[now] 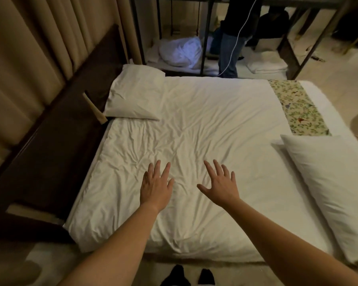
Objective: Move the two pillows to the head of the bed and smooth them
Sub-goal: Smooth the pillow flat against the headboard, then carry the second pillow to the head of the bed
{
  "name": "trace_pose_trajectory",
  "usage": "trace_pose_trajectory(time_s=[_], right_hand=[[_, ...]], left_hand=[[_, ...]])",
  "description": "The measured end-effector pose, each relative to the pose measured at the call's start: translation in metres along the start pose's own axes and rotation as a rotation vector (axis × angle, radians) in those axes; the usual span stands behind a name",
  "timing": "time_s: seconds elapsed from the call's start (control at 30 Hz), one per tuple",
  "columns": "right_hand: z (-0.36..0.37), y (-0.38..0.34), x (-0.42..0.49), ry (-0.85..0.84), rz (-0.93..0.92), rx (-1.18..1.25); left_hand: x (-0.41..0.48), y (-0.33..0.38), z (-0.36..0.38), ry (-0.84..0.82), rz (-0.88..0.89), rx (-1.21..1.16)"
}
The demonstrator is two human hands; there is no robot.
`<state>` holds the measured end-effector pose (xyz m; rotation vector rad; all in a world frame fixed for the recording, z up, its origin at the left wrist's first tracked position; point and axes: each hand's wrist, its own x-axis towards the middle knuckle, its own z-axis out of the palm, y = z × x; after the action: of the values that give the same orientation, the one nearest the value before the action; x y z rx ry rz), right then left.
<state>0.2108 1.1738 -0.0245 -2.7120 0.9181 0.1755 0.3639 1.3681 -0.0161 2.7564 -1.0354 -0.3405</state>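
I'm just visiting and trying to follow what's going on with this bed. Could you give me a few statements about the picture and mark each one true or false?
1. Both bare hands, the left hand and the right hand, are open with fingers spread above the wrinkled white duvet. True.
2. The right hand grips a pillow. False: it holds nothing.
3. One plump white pillow lies by the dark wooden headboard. True.
4. The other white pillow lies beside the first. False: it lies at the opposite end, near the floral patterned bed runner.
5. The duvet is perfectly smooth. False: it is creased all over.
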Motion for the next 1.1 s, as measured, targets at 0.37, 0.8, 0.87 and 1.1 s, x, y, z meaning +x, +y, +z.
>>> trace_pose_trajectory(time_s=[0.37,0.8,0.87,1.1], right_hand=[[0.007,0.010,-0.045,0.038,0.181,0.013],[0.001,0.087,-0.109,0.092,0.350,0.048],[-0.001,0.107,-0.121,0.103,0.369,0.054],[-0.013,0.195,-0.162,0.122,0.390,0.060]], left_hand=[[0.006,0.006,0.012,-0.036,0.170,0.028],[-0.017,0.079,0.043,-0.070,0.318,0.034],[-0.024,0.099,0.049,-0.079,0.341,0.058],[-0.050,0.191,0.073,-0.085,0.361,0.048]])
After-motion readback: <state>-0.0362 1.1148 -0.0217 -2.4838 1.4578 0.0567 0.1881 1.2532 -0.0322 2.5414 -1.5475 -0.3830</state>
